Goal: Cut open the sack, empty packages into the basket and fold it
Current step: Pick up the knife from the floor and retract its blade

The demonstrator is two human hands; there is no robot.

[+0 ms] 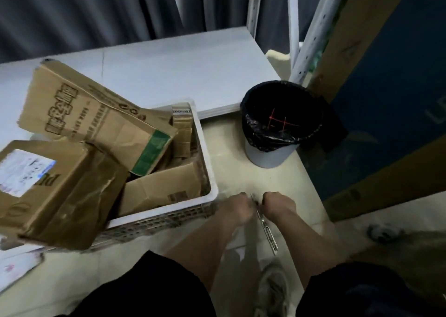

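My left hand and my right hand meet low over the floor, fingers curled. Between them they hold the far end of a slim metal utility knife, whose handle points back toward me between my forearms. To the left stands the white plastic basket, heaped with several worn cardboard packages that rise above its rim. A blurred tan mass lies on the floor at the lower right; I cannot tell whether it is the sack.
A small bin with a black liner stands beyond my hands, red ties in its bottom. A flat pale grey stack lies behind the basket. A big blue and brown carton and white shelf posts close off the right.
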